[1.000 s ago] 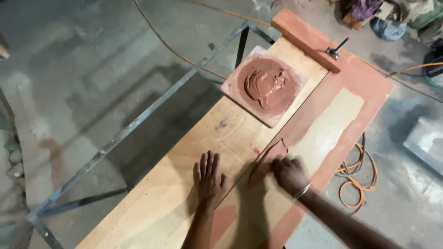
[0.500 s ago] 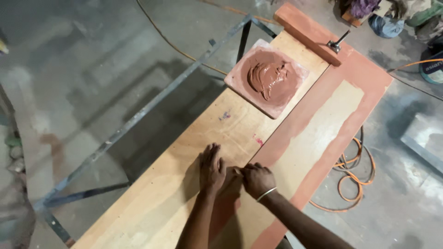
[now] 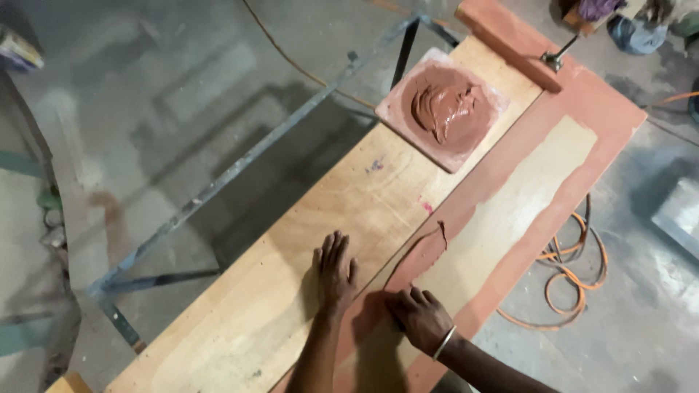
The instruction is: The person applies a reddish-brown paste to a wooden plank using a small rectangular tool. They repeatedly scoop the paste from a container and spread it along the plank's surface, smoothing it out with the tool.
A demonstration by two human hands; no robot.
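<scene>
A long wooden board [image 3: 306, 291] lies on a metal frame, its right half coated with reddish-brown putty [image 3: 510, 182] around a bare pale strip. My left hand [image 3: 333, 273] lies flat on the bare wood, fingers spread, holding nothing. My right hand [image 3: 419, 316], with a bangle on the wrist, presses down just to its right, fingers curled over a thin scraper that is mostly hidden. A fresh dark streak of putty [image 3: 426, 255] runs away from that hand.
A square slab [image 3: 397, 113] carrying a mound of putty [image 3: 445, 105] sits at the board's far end, next to a reddish wooden block [image 3: 506, 40] with a metal clamp [image 3: 557, 54]. The metal frame [image 3: 240, 167] stands over a concrete floor; an orange cable [image 3: 575, 269] coils at the right.
My right hand has drawn back toward me along the board, leaving the putty streak. My left hand moved against it, then spread flat on the wood again.
</scene>
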